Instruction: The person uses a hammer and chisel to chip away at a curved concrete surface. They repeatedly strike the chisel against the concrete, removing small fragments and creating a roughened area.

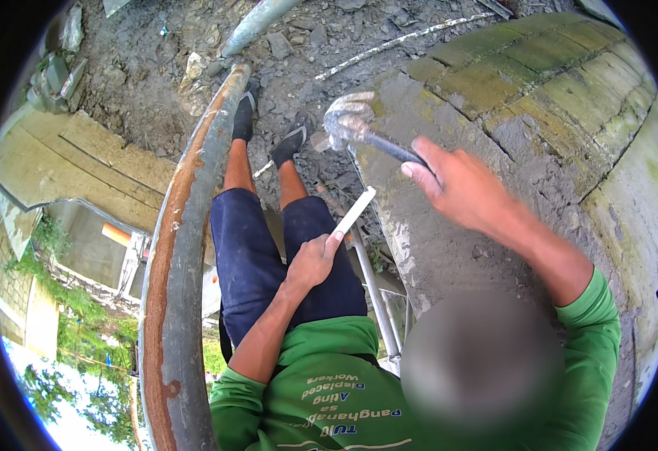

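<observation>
My right hand (pixel 470 189) grips the dark handle (pixel 394 147) of a claw hammer, raised over the edge of a mortar-covered concrete ledge. The worn metal hammer head (pixel 343 123) is spattered with pale grey, its claw towards the top of the view. Lower and to the left, my left hand (pixel 313 260) closes around a narrow white strip (pixel 356 209), its material unclear. The strip's uneven free end points up and right towards the edge of the concrete ledge (pixel 419 225). Hammer and strip are apart.
A thick, rust-streaked metal pipe (pixel 185 270) runs along my left side. Concrete blocks (pixel 532 73) adjoin the ledge at the right. Rubble-strewn ground (pixel 289 51) surrounds my feet, with a thin pale rod (pixel 402 40) across it. Thinner metal pipes (pixel 371 282) stand below the ledge.
</observation>
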A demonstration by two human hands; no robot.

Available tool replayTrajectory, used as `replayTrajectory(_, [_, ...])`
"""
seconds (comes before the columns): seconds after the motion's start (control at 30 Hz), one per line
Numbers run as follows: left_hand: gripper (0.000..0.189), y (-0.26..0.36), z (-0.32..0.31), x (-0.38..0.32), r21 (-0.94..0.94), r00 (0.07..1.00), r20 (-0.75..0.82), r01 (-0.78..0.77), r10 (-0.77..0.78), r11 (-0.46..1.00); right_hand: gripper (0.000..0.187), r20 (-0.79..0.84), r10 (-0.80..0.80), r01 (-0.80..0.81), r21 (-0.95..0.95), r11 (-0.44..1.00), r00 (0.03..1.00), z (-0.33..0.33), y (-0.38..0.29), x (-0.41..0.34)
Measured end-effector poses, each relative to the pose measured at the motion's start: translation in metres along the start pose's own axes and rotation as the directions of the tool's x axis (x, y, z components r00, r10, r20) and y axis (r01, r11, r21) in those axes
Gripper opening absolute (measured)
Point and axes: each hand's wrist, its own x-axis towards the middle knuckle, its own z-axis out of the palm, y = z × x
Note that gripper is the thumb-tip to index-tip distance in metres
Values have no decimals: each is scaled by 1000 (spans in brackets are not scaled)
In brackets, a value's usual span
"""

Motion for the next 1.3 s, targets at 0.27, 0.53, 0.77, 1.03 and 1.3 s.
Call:
replayTrajectory(0.27, [61, 5, 0, 0, 28, 1000, -22, 6, -5, 1000, 30, 108, 57, -50, -66, 997, 993, 13, 11, 10])
replayTrajectory(0.53, [61, 4, 1, -3, 126, 1000, 17, 18, -20, 992, 31, 261, 119, -83, -143, 986, 958, 31, 20, 7])
replayTrajectory(0.77, [58, 3, -6, -7, 53, 999, -36, 7, -5, 999, 31, 93, 134, -136, 25, 990, 987, 6, 2, 1])
replayTrajectory(1.03, [65, 20, -21, -30, -40, 997, 18, -68, 69, 997, 34, 65, 146, -146, -6, 989, 987, -8, -5, -14])
replayTrajectory(1.3, [61, 42, -25, -80, -44, 996, 88, -1, 5, 999, 33, -41, 68, -66, 39, 997, 997, -16, -3, -36])
